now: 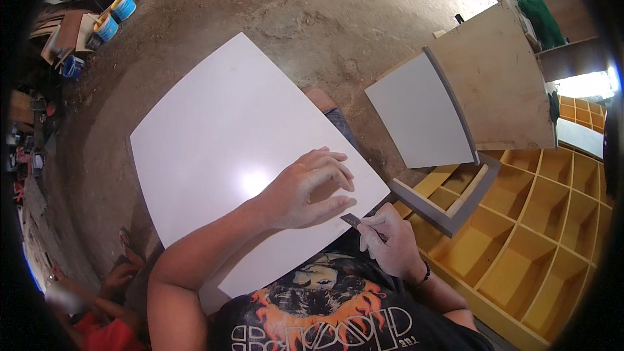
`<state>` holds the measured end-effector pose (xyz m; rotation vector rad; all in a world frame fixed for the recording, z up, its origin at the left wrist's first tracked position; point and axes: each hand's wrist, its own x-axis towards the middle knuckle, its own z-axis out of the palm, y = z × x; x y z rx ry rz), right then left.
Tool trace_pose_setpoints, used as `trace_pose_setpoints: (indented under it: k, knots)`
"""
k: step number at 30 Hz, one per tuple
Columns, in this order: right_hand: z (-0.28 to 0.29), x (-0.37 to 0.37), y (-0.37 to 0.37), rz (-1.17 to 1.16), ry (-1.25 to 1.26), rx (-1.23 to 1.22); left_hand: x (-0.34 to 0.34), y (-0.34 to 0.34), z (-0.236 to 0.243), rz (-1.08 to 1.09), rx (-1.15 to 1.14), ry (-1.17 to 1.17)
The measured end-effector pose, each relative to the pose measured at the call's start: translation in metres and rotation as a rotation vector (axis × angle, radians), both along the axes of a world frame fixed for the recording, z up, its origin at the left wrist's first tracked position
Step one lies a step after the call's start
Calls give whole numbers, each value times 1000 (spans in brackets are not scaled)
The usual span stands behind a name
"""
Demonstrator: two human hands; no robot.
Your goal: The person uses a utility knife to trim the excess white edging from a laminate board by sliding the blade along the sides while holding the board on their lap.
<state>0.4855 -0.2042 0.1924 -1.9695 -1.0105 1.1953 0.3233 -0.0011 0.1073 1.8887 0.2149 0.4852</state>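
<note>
Yellow compartmented shelf [498, 255] at right, grey frame [478, 199] near it. Grey panel [426, 114] beside plywood [497, 84]. Green cloth [541, 21]. Blue bucket [122, 8] upper left.

Glare flares near mid-frame on the white board [195, 130] before me, where my left forearm [214, 240] casts a soft shadow. Daylight washes out the upper right; the far left falls dim. A blurred patch sits at lower left, fisheye distortion bows the yellow shelving [492, 312] at lower right, and black rims the corners.

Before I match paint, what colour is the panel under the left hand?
The panel is white, seen best in the head view.
</note>
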Motion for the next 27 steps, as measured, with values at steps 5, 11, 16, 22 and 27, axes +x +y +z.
trace_pose_setpoints:
  k: [5,11,16,22,27]
  knots:
    - [0,-1,3,8,53,-13,-1,0,-1,3,-69,-26]
    - [-11,-4,0,-4,185,-61,0,0,-4,-11,-38,-29]
    - [-6,3,3,27,65,-50,1,0,-3,-5,-50,-42]
    - [4,4,12,5,44,-134,0,0,-5,0,-42,-46]
    - [-6,-1,6,52,129,-105,1,0,-3,-4,-51,-24]
